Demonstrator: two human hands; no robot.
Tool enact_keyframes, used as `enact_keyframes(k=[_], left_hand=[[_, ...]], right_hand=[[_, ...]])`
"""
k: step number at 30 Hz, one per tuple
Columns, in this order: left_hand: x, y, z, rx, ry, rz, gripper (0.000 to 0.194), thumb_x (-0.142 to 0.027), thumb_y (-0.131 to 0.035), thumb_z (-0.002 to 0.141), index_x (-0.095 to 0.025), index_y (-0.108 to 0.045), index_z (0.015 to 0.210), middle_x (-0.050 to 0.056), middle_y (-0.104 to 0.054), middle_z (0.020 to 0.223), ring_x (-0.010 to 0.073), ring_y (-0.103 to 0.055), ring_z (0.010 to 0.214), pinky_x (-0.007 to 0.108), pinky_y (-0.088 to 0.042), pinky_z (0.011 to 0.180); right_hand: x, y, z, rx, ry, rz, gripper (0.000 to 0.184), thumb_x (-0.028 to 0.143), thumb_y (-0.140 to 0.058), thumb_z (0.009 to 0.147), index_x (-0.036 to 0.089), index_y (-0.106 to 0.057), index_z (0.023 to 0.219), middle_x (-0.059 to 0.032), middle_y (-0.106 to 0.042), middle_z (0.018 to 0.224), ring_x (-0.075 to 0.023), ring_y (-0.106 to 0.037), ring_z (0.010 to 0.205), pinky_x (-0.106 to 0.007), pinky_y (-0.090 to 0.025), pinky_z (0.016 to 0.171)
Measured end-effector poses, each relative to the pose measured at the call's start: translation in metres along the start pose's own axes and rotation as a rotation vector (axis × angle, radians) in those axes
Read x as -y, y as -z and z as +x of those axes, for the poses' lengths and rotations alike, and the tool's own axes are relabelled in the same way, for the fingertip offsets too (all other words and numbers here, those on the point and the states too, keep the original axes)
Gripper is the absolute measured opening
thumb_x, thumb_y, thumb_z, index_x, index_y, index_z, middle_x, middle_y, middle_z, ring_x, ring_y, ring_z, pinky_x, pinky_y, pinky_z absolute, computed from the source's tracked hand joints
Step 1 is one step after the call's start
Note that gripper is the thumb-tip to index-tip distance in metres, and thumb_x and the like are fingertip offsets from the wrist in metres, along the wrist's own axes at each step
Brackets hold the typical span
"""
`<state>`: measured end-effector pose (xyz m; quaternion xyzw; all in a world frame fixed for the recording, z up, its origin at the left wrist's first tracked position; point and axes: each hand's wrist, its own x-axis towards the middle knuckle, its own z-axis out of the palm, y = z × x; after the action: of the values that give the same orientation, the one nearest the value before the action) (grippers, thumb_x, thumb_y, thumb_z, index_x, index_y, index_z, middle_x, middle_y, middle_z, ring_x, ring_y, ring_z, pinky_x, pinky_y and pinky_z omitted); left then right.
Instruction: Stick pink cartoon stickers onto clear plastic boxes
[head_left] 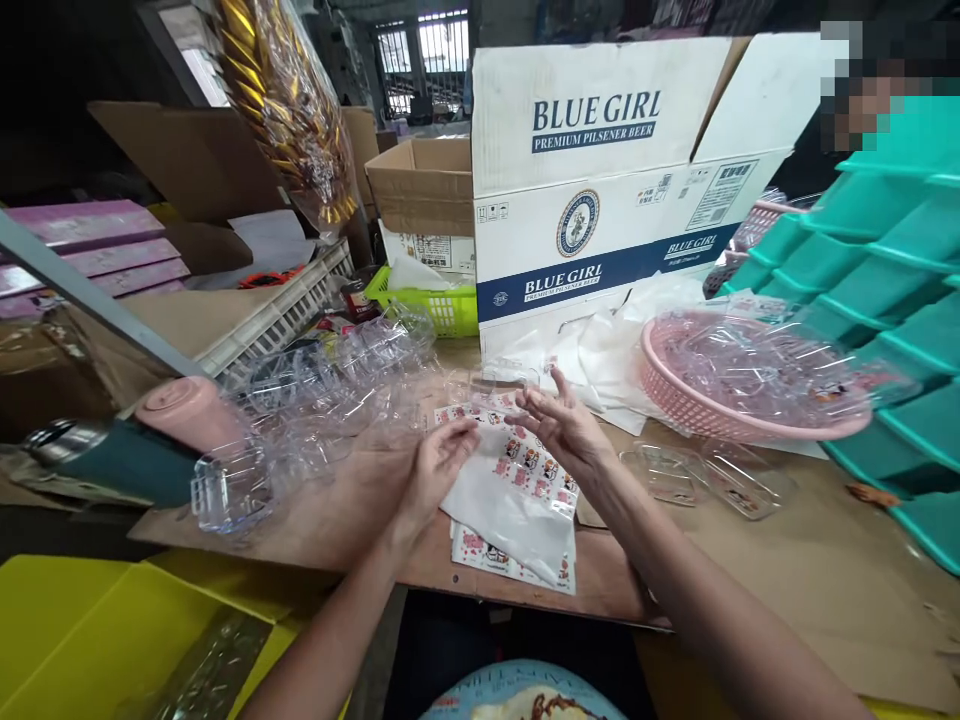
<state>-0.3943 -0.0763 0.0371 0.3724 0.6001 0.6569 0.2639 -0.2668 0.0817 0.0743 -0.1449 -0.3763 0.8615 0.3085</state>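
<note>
A sheet of printed cartoon stickers [529, 458] lies on the table, its lower part a blank white backing. Beneath it, more printed sticker sheet [480, 548] shows at the table's front edge. My left hand [442, 455] is over the sheet's left side, fingertips pinched together; what they hold, if anything, is too small to make out. Above the sheet's right side, my right hand [566, 425] has its fingers apart. A tiny pink-and-white patch shows by its raised fingertip; I cannot tell whether it touches. A clear plastic lid [504, 378] lies just beyond the hands.
Clear plastic boxes [322, 385] are piled at the left, near a pink cup [191, 415]. At the right are clear lids with stickers [742, 480], a pink basket [667, 395] of clear plastic pieces and stacked teal bins [862, 300]. A white carton [600, 190] stands behind.
</note>
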Motion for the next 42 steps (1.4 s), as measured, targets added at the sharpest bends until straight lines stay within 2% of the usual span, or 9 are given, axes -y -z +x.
enact_keyframes(k=[3, 6, 9, 13, 19, 24, 27, 35, 42], left_hand=[[-0.005, -0.030, -0.005, 0.171, 0.254, -0.680, 0.048, -0.052, -0.072, 0.082, -0.015, -0.071, 0.113, 0.012, -0.071, 0.114, 0.0214, -0.065, 0.108, 0.035, -0.045, 0.103], [-0.006, -0.049, -0.006, 0.089, 0.299, -0.946, 0.035, -0.044, -0.083, 0.073, -0.018, -0.076, 0.095, 0.003, -0.075, 0.096, 0.0151, -0.068, 0.095, 0.029, -0.047, 0.098], [-0.008, -0.060, -0.008, 0.091, 0.232, -0.890, 0.032, -0.037, -0.087, 0.068, -0.018, -0.077, 0.092, 0.004, -0.076, 0.102, 0.0189, -0.069, 0.101, 0.032, -0.047, 0.100], [-0.019, -0.067, -0.012, 0.071, 0.144, -0.802, 0.032, -0.041, -0.078, 0.080, -0.017, -0.077, 0.101, 0.009, -0.074, 0.113, 0.0244, -0.067, 0.111, 0.036, -0.048, 0.102], [-0.030, -0.058, -0.020, 0.024, 0.213, -0.792, 0.023, -0.028, -0.072, 0.086, -0.020, -0.075, 0.107, 0.007, -0.077, 0.109, 0.0220, -0.071, 0.106, 0.037, -0.050, 0.101], [-0.030, -0.049, -0.025, 0.049, 0.243, -0.766, 0.028, -0.016, -0.070, 0.083, -0.018, -0.074, 0.111, 0.009, -0.074, 0.119, 0.0228, -0.066, 0.117, 0.037, -0.047, 0.107], [-0.025, -0.051, -0.028, 0.051, 0.290, -0.764, 0.027, -0.015, -0.074, 0.080, -0.021, -0.076, 0.106, 0.006, -0.076, 0.114, 0.0212, -0.070, 0.107, 0.037, -0.050, 0.103], [-0.027, -0.050, -0.034, 0.107, 0.331, -0.652, 0.023, -0.020, -0.078, 0.076, -0.015, -0.077, 0.098, 0.010, -0.077, 0.105, 0.0257, -0.070, 0.106, 0.041, -0.050, 0.102], [-0.024, -0.049, -0.038, 0.110, 0.353, -0.665, 0.018, -0.017, -0.079, 0.074, -0.015, -0.078, 0.092, 0.007, -0.078, 0.098, 0.0213, -0.072, 0.094, 0.040, -0.053, 0.099]], right_hand=[[0.006, 0.002, -0.021, -0.016, -0.105, 0.166, 0.077, 0.003, -0.078, 0.071, 0.029, -0.040, 0.132, 0.0057, -0.070, 0.083, -0.0127, -0.072, 0.077, -0.029, -0.065, 0.070], [0.012, 0.006, -0.032, -0.019, -0.187, 0.201, 0.065, 0.001, -0.073, 0.073, 0.026, -0.044, 0.126, 0.0039, -0.071, 0.082, -0.0131, -0.073, 0.072, -0.024, -0.065, 0.059], [0.015, 0.009, -0.035, -0.067, -0.228, 0.189, 0.069, -0.001, -0.072, 0.073, 0.025, -0.041, 0.129, 0.0030, -0.071, 0.082, -0.0136, -0.073, 0.069, -0.020, -0.063, 0.052], [0.014, 0.013, -0.036, -0.063, -0.268, 0.075, 0.086, 0.005, -0.074, 0.074, 0.025, -0.029, 0.145, 0.0015, -0.070, 0.082, -0.0156, -0.072, 0.070, -0.021, -0.061, 0.048], [0.029, 0.018, -0.065, -0.038, -0.052, -0.459, 0.105, 0.032, -0.074, 0.086, 0.036, 0.002, 0.158, 0.0024, -0.065, 0.077, -0.0166, -0.068, 0.061, -0.028, -0.060, 0.048], [0.039, 0.013, -0.108, 0.240, -0.351, -0.138, 0.089, 0.036, -0.068, 0.090, 0.043, -0.011, 0.157, 0.0094, -0.054, 0.066, -0.0016, -0.036, 0.032, -0.026, -0.057, 0.040], [0.034, 0.009, -0.121, 0.338, -0.516, -0.005, 0.086, 0.036, -0.070, 0.088, 0.044, -0.016, 0.155, 0.0116, -0.051, 0.063, 0.0014, -0.030, 0.030, -0.027, -0.058, 0.041], [0.026, 0.016, -0.117, 0.322, -0.641, -0.007, 0.067, 0.034, -0.071, 0.088, 0.039, -0.036, 0.145, 0.0133, -0.047, 0.060, 0.0029, -0.029, 0.030, -0.026, -0.059, 0.042], [0.026, 0.022, -0.114, 0.309, -0.668, -0.014, 0.068, 0.030, -0.069, 0.090, 0.039, -0.033, 0.147, 0.0140, -0.047, 0.059, 0.0026, -0.027, 0.030, -0.024, -0.059, 0.041]])
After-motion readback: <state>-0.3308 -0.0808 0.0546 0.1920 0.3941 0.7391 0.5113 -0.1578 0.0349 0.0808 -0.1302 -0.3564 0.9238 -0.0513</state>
